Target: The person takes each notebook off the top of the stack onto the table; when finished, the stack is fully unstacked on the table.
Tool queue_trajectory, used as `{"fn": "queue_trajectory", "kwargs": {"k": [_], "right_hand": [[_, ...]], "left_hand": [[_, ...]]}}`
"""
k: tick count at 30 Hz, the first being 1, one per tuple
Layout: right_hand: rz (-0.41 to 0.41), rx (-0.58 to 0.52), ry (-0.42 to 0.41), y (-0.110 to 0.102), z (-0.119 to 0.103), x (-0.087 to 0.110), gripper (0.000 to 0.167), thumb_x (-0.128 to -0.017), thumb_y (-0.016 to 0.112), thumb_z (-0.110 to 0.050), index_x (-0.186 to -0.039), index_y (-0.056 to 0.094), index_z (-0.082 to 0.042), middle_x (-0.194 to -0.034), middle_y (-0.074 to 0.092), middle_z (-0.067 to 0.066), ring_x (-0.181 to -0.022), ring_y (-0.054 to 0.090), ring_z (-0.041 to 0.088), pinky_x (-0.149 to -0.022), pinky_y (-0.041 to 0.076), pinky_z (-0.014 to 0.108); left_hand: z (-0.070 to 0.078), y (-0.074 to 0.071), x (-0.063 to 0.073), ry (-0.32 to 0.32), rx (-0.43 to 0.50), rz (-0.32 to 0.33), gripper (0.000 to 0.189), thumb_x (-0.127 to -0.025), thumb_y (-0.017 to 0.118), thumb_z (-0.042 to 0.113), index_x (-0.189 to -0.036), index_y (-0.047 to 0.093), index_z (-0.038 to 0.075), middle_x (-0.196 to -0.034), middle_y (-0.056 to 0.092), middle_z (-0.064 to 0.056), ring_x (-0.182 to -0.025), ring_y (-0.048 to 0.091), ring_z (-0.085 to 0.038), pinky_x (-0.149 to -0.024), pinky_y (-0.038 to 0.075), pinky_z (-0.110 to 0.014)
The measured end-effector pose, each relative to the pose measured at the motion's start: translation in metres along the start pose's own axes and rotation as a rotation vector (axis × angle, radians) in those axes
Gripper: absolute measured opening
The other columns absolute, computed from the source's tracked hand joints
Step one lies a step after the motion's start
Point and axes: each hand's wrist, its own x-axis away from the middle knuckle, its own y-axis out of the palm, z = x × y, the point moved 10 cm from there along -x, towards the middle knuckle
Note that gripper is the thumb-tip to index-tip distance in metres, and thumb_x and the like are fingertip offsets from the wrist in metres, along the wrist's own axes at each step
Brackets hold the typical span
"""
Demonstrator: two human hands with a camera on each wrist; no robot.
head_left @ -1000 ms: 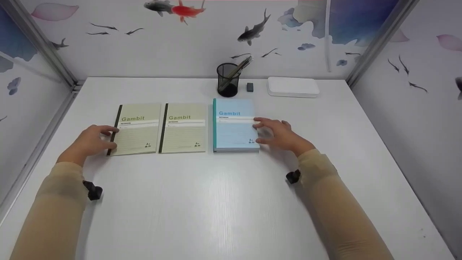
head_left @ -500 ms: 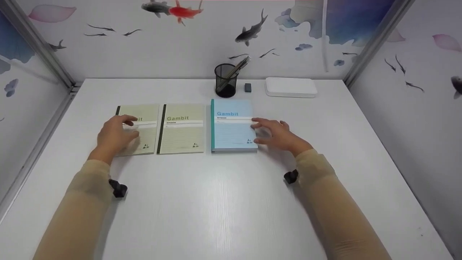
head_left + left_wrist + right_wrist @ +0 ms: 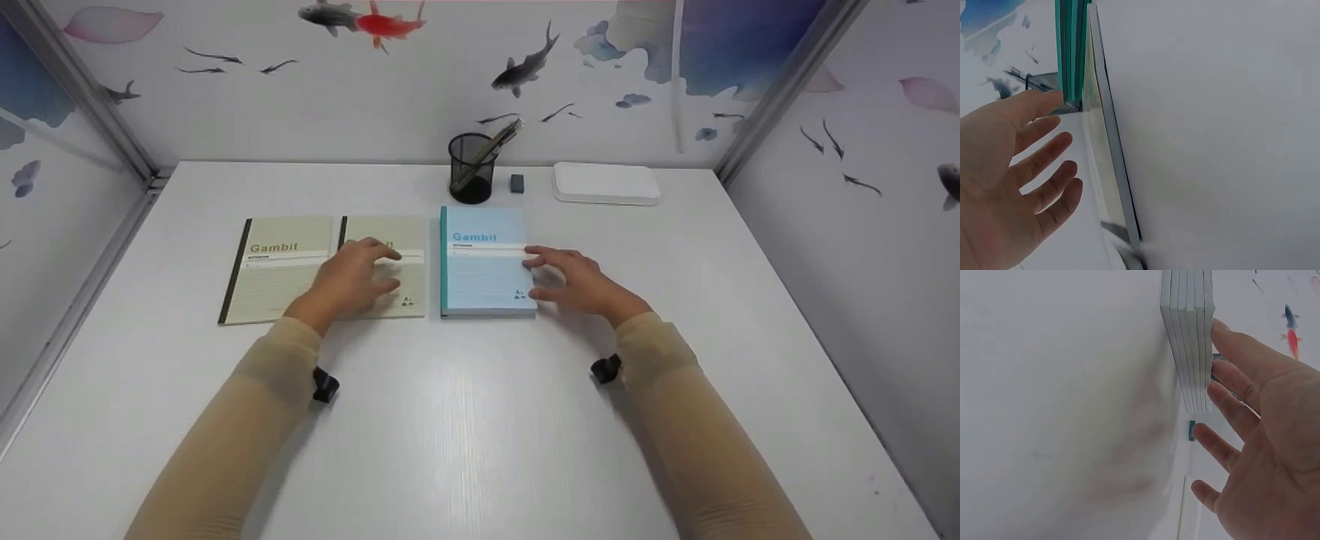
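My left hand (image 3: 349, 279) hovers above the middle tan notebook (image 3: 411, 232), hiding part of its cover. Its fingers are loosely bent with nothing between them. To the left lies a matching tan notebook (image 3: 262, 294) with a black spine. A stack of blue notebooks (image 3: 484, 281) with green spines sits to the right; those spines (image 3: 1072, 50) face the left hand in the left wrist view. My right hand (image 3: 577, 281) rests its fingertips along the stack's right edge. In the right wrist view, the stacked page edges (image 3: 1188, 343) stand beside the relaxed fingers.
Behind the stack stands a black mesh pen cup (image 3: 471, 176) holding pens. Next to it are a small dark eraser (image 3: 517, 184) and a flat white case (image 3: 606, 184). Printed wall panels (image 3: 360, 105) enclose the white table (image 3: 480, 420) at the back and sides.
My left hand has moved right, from the left tan notebook's spine across its cover to above the middle tan notebook. The right hand has stayed at the blue stack, and the notebooks have kept their places.
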Motion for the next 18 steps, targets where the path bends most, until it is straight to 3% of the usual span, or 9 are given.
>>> {"fn": "queue_trajectory", "kwargs": {"k": [5, 8, 12, 18], "right_hand": [[0.0, -0.009, 0.003, 0.0, 0.0, 0.001, 0.054, -0.095, 0.074, -0.042, -0.145, 0.055, -0.037, -0.167, 0.031, -0.017, -0.158, 0.021, 0.026, -0.127, 0.012, 0.063], [-0.001, -0.002, -0.004, 0.001, 0.0, 0.0, 0.053, -0.096, 0.073, -0.042, -0.145, 0.055, -0.036, -0.168, 0.03, -0.017, -0.158, 0.021, 0.025, -0.127, 0.01, 0.062], [0.002, -0.006, -0.016, 0.001, 0.0, 0.001, 0.053, -0.096, 0.073, -0.041, -0.146, 0.055, -0.035, -0.167, 0.032, -0.016, -0.157, 0.022, 0.025, -0.127, 0.009, 0.06], [0.007, 0.0, -0.07, -0.002, -0.007, 0.0, 0.05, -0.096, 0.075, -0.036, -0.142, 0.059, -0.026, -0.167, 0.035, -0.012, -0.156, 0.024, 0.027, -0.127, 0.013, 0.059]], "left_hand": [[0.04, 0.016, -0.012, 0.096, 0.044, -0.027, 0.049, -0.097, 0.072, 0.036, -0.141, 0.063, 0.018, -0.155, 0.05, 0.002, -0.144, 0.042, -0.027, -0.118, 0.041, -0.049], [0.055, 0.024, -0.016, 0.129, 0.037, -0.053, 0.053, -0.096, 0.073, 0.039, -0.143, 0.062, 0.018, -0.157, 0.048, 0.003, -0.144, 0.04, -0.026, -0.119, 0.04, -0.047], [0.063, 0.03, -0.018, 0.156, 0.004, -0.085, 0.058, -0.092, 0.077, 0.044, -0.141, 0.063, 0.018, -0.156, 0.049, 0.004, -0.141, 0.041, -0.026, -0.117, 0.042, -0.046], [0.064, 0.028, -0.02, 0.178, -0.026, -0.086, 0.063, -0.085, 0.081, 0.049, -0.138, 0.066, 0.018, -0.154, 0.052, 0.004, -0.138, 0.042, -0.028, -0.112, 0.046, -0.048]]}}
